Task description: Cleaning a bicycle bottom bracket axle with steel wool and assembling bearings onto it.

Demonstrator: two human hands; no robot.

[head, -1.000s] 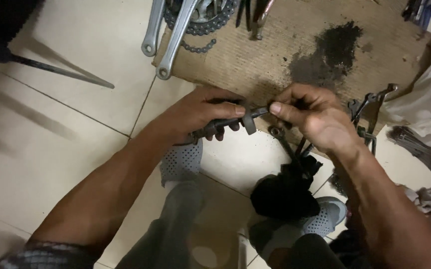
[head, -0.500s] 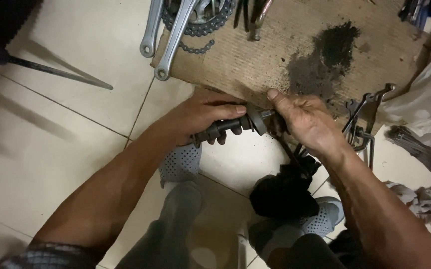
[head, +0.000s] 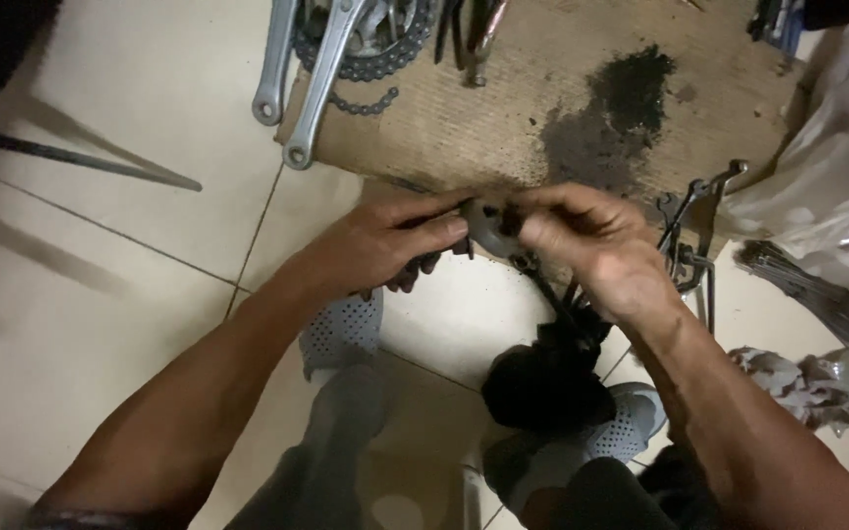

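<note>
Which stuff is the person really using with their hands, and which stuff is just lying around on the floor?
In use:
left hand and right hand, both gripping a small dark bike part with black cables hanging below.

Lying about:
silver crank arms, chain, stained cardboard, metal brake piece, bundle of spokes, white plastic bag.

Two bare hands on a small bicycle part

The left hand [head: 385, 245] and right hand [head: 591, 245] pinch a small grey metal part [head: 488, 228] above stained brown cardboard [head: 542, 108], near silver crank arms [head: 317, 79] and pale floor tiles [head: 150, 157].
</note>
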